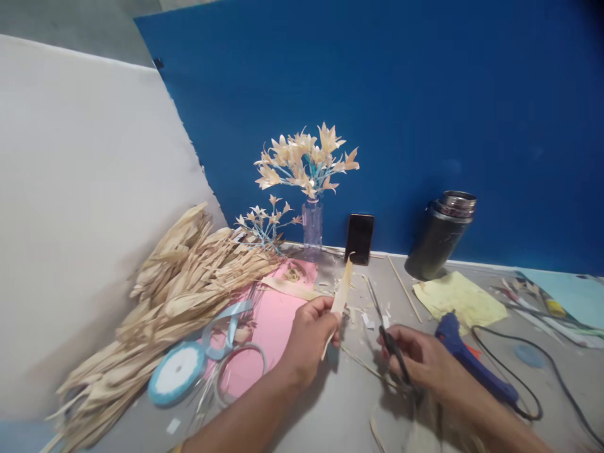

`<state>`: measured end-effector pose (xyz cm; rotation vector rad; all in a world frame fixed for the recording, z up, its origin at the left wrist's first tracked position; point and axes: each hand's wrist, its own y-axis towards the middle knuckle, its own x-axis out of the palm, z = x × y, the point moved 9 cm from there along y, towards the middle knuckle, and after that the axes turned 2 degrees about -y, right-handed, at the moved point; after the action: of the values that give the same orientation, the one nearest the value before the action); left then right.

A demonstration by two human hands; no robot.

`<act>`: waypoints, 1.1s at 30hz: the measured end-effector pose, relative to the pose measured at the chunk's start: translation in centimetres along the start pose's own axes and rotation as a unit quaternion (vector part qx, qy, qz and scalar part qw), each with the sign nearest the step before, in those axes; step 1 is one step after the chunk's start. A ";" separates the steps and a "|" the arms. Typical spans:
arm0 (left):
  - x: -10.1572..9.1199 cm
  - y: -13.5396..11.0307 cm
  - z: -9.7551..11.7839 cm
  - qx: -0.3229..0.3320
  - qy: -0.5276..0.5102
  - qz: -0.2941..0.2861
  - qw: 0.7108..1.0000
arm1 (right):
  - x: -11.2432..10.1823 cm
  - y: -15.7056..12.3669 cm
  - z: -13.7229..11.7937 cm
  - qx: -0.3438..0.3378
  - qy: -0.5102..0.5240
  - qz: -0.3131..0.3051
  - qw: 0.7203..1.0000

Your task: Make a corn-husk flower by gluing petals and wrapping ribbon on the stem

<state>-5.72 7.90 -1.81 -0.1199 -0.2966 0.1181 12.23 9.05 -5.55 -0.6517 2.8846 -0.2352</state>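
Note:
A narrow strip of dried corn husk [343, 286] stands upright between the thumb and fingers of my left hand [314, 324]. My right hand [415, 355] grips a pair of scissors [389, 343] by its dark handles, with the blades pointing up and away from me. The blades are to the right of the strip and apart from it. A thin curled husk sliver [363, 362] runs between the two hands, near the tabletop. Beneath and left of my left hand lies a pink sheet [276, 318] with another husk strip [290, 288] on it.
Dried husks [189, 296] are heaped at left, near a blue ribbon spool [177, 372] and a wire coil [240, 371]. Behind stand husk flowers [306, 157] in a clear bottle [312, 229], a phone [359, 239] and a flask [441, 236]. A corded blue glue gun [476, 362] lies at right.

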 end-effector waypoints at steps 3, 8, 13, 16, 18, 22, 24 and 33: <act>1.2 -0.6 -0.7 -0.016 -0.001 -0.028 0.999 | 1.0 -0.1 0.4 0.008 -0.004 -0.003 1.000; 1.9 -1.0 -1.9 -0.040 0.005 -0.047 0.998 | 1.1 -0.4 -0.5 0.011 -0.013 0.019 1.000; 2.0 -1.1 -1.9 -0.041 0.008 -0.053 0.998 | 0.9 -0.7 -0.8 0.041 -0.032 0.035 0.998; 2.1 -1.2 -1.6 -0.041 0.001 -0.054 0.998 | 1.0 -0.9 -1.1 0.031 -0.032 0.033 0.998; 2.1 -1.2 -1.4 -0.038 -0.003 -0.053 0.998 | 1.3 -1.0 -1.3 0.022 -0.026 0.022 0.999; 2.2 -1.3 -1.5 -0.040 -0.006 -0.052 0.998 | 1.8 -1.2 -1.5 0.007 -0.040 -0.011 0.999; 2.2 -1.3 -1.6 -0.043 -0.006 -0.054 0.998 | 1.7 -1.2 -1.4 0.005 -0.053 -0.008 0.999; 2.4 -1.5 -1.8 -0.048 -0.009 -0.056 0.997 | 1.7 -1.2 -1.6 0.010 -0.051 0.008 0.999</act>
<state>-2.80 6.53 -2.63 -0.1968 -0.3265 -0.0067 10.91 7.45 -4.04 -0.6183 2.7849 -0.2224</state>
